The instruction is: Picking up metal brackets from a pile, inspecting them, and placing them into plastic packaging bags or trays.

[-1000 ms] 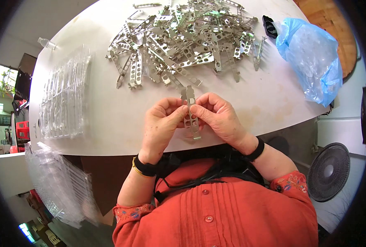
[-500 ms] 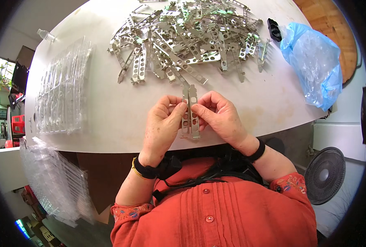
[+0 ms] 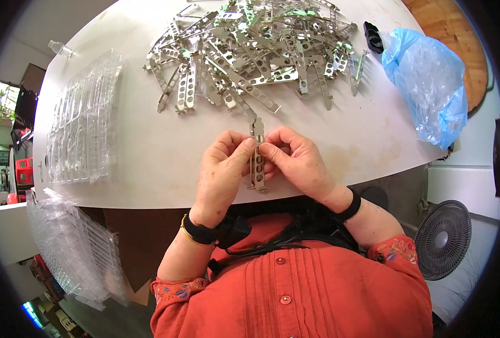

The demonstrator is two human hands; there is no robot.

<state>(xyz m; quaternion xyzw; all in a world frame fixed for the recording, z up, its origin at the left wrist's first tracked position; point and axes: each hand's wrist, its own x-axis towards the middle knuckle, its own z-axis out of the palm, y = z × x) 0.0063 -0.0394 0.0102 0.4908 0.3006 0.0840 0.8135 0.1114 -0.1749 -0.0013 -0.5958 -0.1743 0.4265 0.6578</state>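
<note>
L hand (image 3: 221,169) and R hand (image 3: 299,163) each have a thumb-and-finger grip on the metal brackets (image 3: 258,163), held together lengthwise over the counter (image 3: 160,163) nr its near edge; prob. 2 pcs, hard to tell w/ the overlap. Bracket pile (image 3: 255,56) lies beyond, clear plastic trays (image 3: 84,124) to L, blue bag (image 3: 426,90) to R.

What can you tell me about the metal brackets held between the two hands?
The metal brackets look like two narrow, silvery strips laid together, their overlap partly hidden. The visible face has a row of round holes, a notched far end and small tabs at the near end. They point lengthwise up the picture, over the white table. The left hand and right hand pinch them from either side.
</note>
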